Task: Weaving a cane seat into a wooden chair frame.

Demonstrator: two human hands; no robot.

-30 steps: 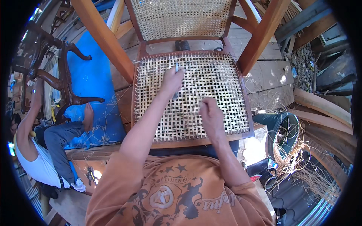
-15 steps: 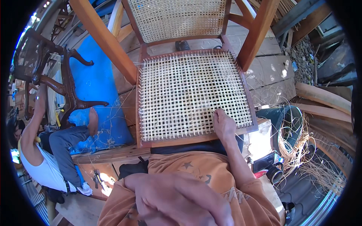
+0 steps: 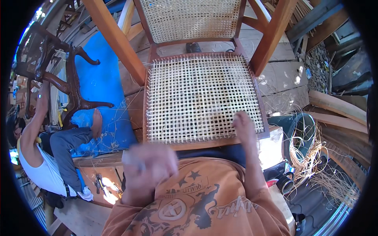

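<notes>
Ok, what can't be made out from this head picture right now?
Left hand: motion blur in the head view hides whether its grip holds anything.
Right hand: head view; anything thin pinched in its grip is too small to tell.
Cane backrest: its top is cut off by the head view's upper edge.
Dark object: head view; partly hidden by the woven seat.

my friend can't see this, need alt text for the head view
A person's right hand is over the near right part of a woven cane chair seat; the left hand, blurred, is in front of a brown shirt. Another person in a white top sits beside a dark wooden chair.
</notes>
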